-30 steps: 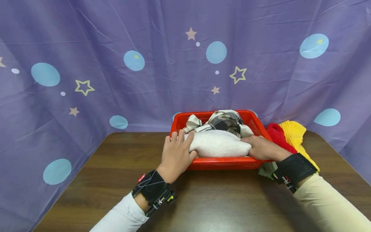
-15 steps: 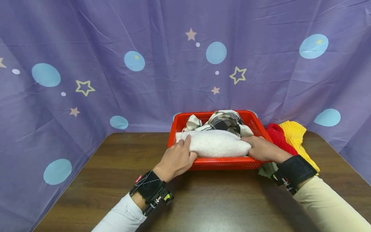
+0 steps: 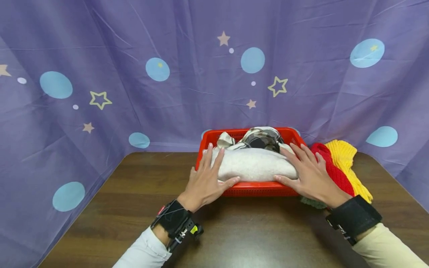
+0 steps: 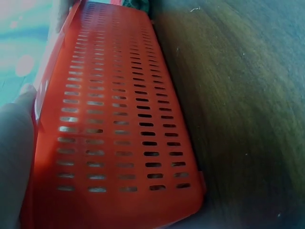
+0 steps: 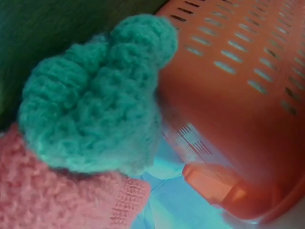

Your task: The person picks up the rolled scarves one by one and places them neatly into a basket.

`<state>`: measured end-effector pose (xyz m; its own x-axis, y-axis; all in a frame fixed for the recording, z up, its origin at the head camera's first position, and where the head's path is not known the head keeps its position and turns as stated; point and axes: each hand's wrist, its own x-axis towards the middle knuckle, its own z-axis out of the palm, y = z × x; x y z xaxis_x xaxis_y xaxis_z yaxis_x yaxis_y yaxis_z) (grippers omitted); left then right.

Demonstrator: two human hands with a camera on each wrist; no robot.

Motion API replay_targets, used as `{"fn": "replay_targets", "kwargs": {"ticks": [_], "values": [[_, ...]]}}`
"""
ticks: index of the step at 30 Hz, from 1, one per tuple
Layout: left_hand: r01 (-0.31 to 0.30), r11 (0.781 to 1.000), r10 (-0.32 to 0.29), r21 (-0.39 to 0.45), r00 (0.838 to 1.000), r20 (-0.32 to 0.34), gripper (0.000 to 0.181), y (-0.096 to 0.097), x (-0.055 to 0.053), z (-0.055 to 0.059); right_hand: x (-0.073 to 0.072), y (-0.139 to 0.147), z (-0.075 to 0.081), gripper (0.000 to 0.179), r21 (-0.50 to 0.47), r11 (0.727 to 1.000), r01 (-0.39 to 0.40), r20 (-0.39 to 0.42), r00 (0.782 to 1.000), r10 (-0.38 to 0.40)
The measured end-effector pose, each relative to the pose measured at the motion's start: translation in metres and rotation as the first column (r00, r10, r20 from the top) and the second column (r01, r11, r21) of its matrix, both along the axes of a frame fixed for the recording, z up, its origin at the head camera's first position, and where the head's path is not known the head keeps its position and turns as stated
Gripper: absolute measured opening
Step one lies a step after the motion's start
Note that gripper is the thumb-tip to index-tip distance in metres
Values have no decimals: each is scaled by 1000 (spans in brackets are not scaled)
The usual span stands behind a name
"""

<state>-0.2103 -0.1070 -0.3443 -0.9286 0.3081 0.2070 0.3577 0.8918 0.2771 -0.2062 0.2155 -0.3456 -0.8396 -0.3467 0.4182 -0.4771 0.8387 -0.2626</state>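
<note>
A red plastic basket [image 3: 254, 190] with slotted walls stands on the table. Folded white cloth [image 3: 253, 165], thick and soft-looking, fills its front half, and a bunched plaid cloth [image 3: 259, 140] lies behind. My left hand [image 3: 206, 182] spreads its fingers over the basket's left end, thumb along the front rim by the white cloth. At the right end my right hand [image 3: 310, 176] is likewise spread, its fingertips over the cloth's end and its thumb at the front edge. In the left wrist view, the basket's slotted wall [image 4: 107, 152] runs beside my hand.
Just right of the basket lie a red knitted piece [image 3: 335, 169] and a yellow knitted piece [image 3: 343, 154]. A green knitted piece [image 5: 95, 105] rests against the basket's outer wall. Behind the wooden table [image 3: 134, 193] hangs a purple curtain [image 3: 187, 100] with stars and dots.
My right hand has let go of the white cloth's end and spread its fingers. My left fingers curled down at the left end, then straightened out. The cloth's right end reaches slightly farther right.
</note>
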Motion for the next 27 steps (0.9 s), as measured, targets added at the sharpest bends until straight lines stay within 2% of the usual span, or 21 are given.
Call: {"fn": "replay_targets", "kwargs": {"ticks": [6,11,14,20,27], "values": [[-33,999,33,-21,999,-16,92,-2,-1,-1,4,-1,-1,88,38,998,55,85,995,-58],[-33,999,32,-18,999,-36,74,-1,-2,0,4,-2,-3,79,60,996,70,55,996,-73],[-21,1000,21,0,999,-37,78,0,-3,0,4,-1,-4,75,67,995,79,46,996,-82],[-28,999,28,36,999,18,96,1,-1,-1,5,0,-5,74,66,994,84,46,995,-87],[-36,999,36,-7,999,-9,84,1,-1,0,6,-1,-3,75,68,994,82,50,995,-86]]}}
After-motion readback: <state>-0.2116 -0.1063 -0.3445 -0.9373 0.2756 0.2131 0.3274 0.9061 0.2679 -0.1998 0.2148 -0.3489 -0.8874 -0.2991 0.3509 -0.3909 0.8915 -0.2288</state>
